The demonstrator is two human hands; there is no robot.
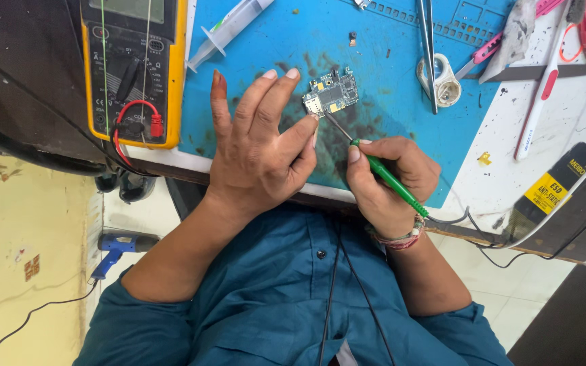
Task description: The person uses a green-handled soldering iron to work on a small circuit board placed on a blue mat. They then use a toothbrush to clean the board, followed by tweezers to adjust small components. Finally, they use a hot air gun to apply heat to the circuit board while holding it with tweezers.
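circuit board (pixel 331 93), small and blue, lies on the blue mat (pixel 388 61) just past the left hand (pixel 259 146), whose spread fingers (pixel 300 132) touch its near corner. right hand (pixel 391 183) grips a green-handled tool (pixel 388 177), tip at the board's edge. yellow multimeter (pixel 133 68) sits left on the bench (pixel 557 135), tweezers (pixel 428 47) right.

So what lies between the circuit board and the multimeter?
In the head view, the left hand fills most of that stretch, fingertips at the circuit board; beyond it toward the multimeter only stained blue mat shows.
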